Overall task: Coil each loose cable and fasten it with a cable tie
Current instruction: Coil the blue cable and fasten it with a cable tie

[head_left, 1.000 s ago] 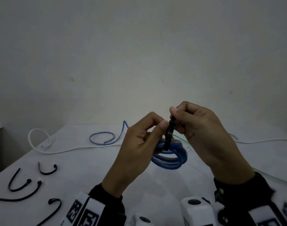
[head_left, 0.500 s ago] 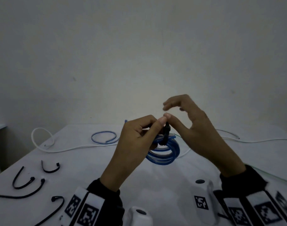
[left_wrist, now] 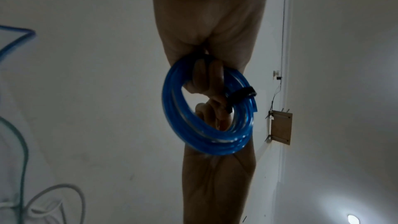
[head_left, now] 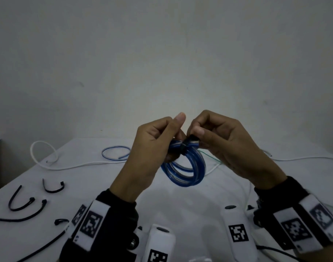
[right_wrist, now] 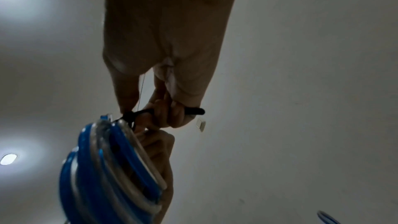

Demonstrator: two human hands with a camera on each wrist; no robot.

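Note:
A coiled blue cable (head_left: 186, 169) (left_wrist: 206, 134) (right_wrist: 112, 168) hangs in the air above the white table (head_left: 180, 201). My left hand (head_left: 158, 140) grips the top of the coil, its thumb raised. A black cable tie (head_left: 187, 143) (left_wrist: 241, 94) (right_wrist: 150, 112) is wrapped round the coil's top strands. My right hand (head_left: 211, 133) pinches the tie's tail with curled fingers; the tail's end sticks out past them in the right wrist view. Both hands meet at the tie.
Several loose black cable ties (head_left: 27, 207) lie at the table's left front. A loose blue cable (head_left: 114, 153) and a white cable (head_left: 54, 163) lie at the back left. More white and green cable (head_left: 294, 159) runs off to the right. Wrist-camera units (head_left: 235, 229) sit low in view.
My right hand, which had let go and opened half a second ago, has closed again on the tie's tail. The coil has risen and swung a little to the right.

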